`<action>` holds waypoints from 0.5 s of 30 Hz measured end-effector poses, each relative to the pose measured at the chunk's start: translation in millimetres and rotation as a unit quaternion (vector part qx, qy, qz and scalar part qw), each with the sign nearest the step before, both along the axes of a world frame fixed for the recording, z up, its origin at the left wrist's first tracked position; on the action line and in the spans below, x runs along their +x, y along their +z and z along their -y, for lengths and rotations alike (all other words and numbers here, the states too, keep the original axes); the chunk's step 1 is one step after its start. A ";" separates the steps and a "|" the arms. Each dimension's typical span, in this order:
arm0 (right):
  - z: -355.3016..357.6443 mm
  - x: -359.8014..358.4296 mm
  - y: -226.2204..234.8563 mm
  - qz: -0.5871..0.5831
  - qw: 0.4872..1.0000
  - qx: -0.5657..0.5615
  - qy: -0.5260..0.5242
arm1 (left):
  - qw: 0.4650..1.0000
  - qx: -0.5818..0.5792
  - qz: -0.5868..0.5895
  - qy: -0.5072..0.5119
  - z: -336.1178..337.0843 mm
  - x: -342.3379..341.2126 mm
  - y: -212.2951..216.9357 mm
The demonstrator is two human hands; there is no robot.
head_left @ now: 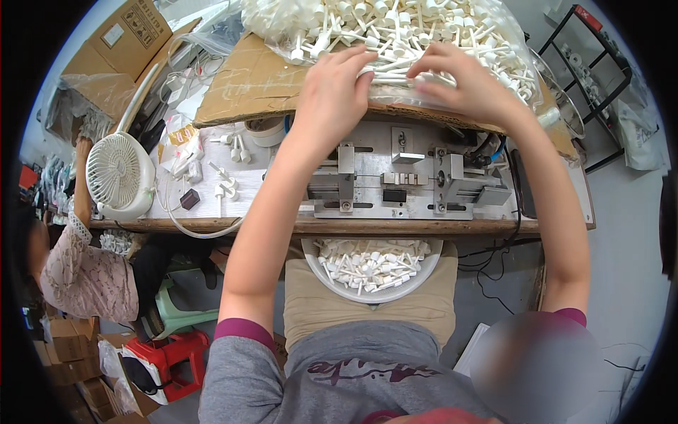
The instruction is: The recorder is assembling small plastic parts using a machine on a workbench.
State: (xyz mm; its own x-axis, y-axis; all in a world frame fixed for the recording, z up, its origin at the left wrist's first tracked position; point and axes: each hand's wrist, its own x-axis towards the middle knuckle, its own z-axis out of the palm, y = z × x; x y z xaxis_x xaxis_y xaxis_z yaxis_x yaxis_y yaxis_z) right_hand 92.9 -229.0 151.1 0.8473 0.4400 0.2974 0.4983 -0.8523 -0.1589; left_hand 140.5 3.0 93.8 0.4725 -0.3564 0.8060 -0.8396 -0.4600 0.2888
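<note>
Both arms reach forward over a cardboard sheet to a heap of white plastic stemmed parts with round caps. My left hand is at the heap's near edge, its thumb and fingers closed round the ends of a few white stems. Facing it from the right, my right hand has curled fingers with a gap between index finger and thumb, close to the same stems. Below the hands, a metal jig with a small slotted block sits on the bench. A bowl of similar white parts rests on my lap.
To the left stand a white fan, a few loose white parts and a small dark block. Cardboard boxes are at the far left. A person sits on the left. At right is a black shelf.
</note>
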 end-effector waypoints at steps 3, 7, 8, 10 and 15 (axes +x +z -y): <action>-6.2 -8.7 -10.6 0.035 0.999 0.004 0.000 | 0.985 0.129 -0.118 -0.007 6.2 7.8 8.8; -0.1 -18.1 -14.7 0.003 0.998 0.061 -0.018 | 0.988 0.073 -0.128 -0.039 -2.7 1.1 10.0; -0.6 -20.0 -14.2 -0.028 0.996 0.081 -0.029 | 0.989 0.064 -0.127 -0.039 -9.2 0.7 10.2; 2.7 -20.3 -16.8 -0.004 0.996 0.085 -0.032 | 0.990 0.033 -0.134 -0.038 -16.3 -4.9 12.9; 14.1 -6.3 -35.1 0.056 0.991 0.113 -0.043 | 0.980 -0.095 -0.166 -0.049 -24.4 -52.1 27.7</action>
State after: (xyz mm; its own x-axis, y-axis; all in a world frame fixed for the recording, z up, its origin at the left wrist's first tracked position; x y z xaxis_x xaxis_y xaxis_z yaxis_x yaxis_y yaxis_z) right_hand 86.6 -243.1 116.1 0.8347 0.2789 0.4749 0.4506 -0.8416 -0.2977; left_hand 88.4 27.4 121.5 0.6913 -0.2720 0.6694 -0.7221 -0.2933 0.6265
